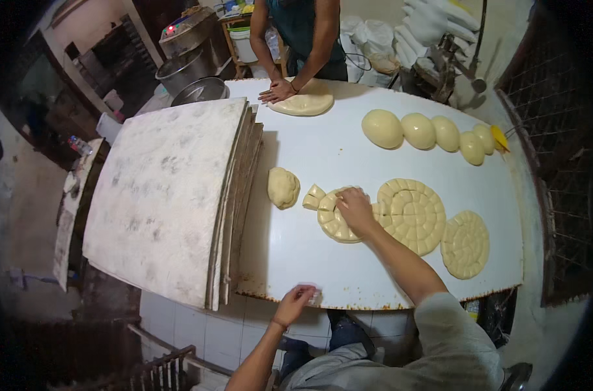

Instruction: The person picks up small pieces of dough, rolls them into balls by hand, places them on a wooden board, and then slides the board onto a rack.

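Observation:
My right hand (356, 210) reaches over a small round of cut dough (334, 223), its fingers bent and closed on the dough near the centre. The palm hides part of that round. Two loose dough wedges (313, 197) lie against its left side. To the right are a larger cut dough round (410, 218) and another cut dough round (466, 244). At the table's front edge my left hand (296, 304) is closed, with a small pale blur at its fingertips that I cannot make out. An uncut dough lump (283, 188) sits farther left.
A tall stack of floured boards (159, 195) covers the left of the white table (296, 260). Several smooth dough balls (382, 128) line the far right beside a yellow scraper (499, 138). Across the table, a person (303, 39) presses a flattened dough mass (306, 104).

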Action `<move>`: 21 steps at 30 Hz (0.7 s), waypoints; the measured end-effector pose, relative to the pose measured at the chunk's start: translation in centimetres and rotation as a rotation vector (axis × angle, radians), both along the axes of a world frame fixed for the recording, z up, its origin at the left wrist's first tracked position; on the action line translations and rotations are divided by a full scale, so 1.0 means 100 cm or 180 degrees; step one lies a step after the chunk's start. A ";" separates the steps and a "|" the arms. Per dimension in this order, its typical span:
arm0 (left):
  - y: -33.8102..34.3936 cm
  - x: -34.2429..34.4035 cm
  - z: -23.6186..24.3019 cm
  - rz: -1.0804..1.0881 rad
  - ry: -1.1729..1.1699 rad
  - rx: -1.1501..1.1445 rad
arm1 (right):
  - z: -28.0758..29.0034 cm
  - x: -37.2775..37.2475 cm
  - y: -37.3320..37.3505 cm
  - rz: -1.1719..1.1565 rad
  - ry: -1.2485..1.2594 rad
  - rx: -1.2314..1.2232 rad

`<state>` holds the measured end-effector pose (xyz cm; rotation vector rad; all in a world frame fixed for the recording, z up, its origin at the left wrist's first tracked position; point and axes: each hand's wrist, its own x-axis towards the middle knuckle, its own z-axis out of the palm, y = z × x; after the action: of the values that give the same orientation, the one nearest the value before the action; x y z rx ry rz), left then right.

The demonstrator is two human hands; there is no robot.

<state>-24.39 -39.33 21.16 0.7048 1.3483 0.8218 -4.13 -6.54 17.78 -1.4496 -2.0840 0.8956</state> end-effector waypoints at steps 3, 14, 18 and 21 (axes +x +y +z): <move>0.230 0.068 -0.090 0.0262 -0.0084 0.0556 | -0.054 -0.024 0.153 0.0458 -0.0959 0.1303; 0.392 0.133 -0.176 0.1523 0.0710 0.0577 | -0.074 0.092 0.163 0.0623 0.0488 -0.1302; 0.321 0.077 -0.219 -0.0133 0.3398 0.1562 | -0.116 0.264 0.066 -0.0592 -0.0196 -0.0241; 0.363 0.069 -0.227 -0.0732 0.3291 0.2035 | -0.151 0.337 0.046 -0.1333 -0.1091 0.0481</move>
<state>-17.49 -3.06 -1.49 1.9317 1.8466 0.7097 29.61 -1.93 2.68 -1.9603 -1.9041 0.3381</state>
